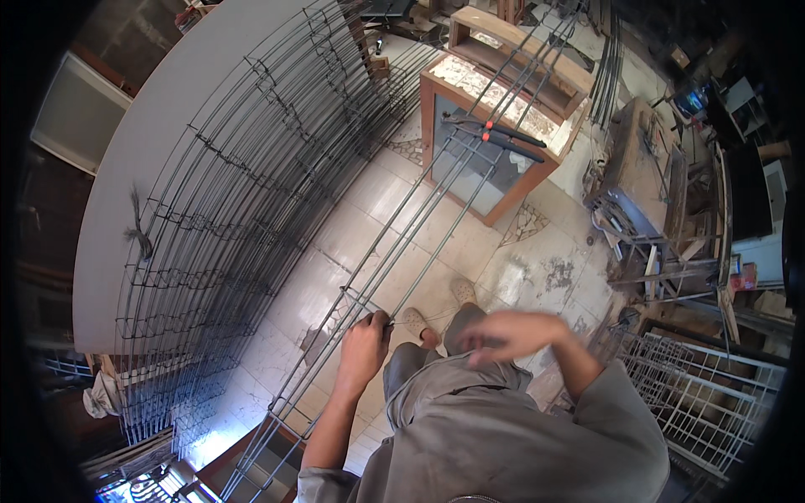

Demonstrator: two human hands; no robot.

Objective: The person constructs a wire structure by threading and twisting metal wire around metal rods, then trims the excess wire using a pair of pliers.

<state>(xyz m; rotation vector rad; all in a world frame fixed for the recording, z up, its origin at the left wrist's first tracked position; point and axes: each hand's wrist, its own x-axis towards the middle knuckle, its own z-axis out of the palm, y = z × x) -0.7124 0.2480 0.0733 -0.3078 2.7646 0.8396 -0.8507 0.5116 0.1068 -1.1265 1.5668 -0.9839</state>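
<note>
A long rebar cage [394, 251] of thin steel rods with square ties slants from lower left to upper right in front of me. My left hand [365, 348] is closed at the cage beside a cross tie; what its fingers pinch is hidden. A faint thin line, perhaps wire, runs right from those fingers. Smeared by motion, my right hand [516, 334] hovers over my lap, apart from the rods. Farther up the cage lies a pair of pincers [513, 144] with black handles and orange bands.
Finished rebar cages [243, 168] are stacked at left against a pale panel [109, 218], with a wire bundle [138, 226] hanging there. A wooden-framed cabinet [482, 197] supports the cage's far end. At right stand a worn wooden bench [633, 159] and white wire racks [713, 394].
</note>
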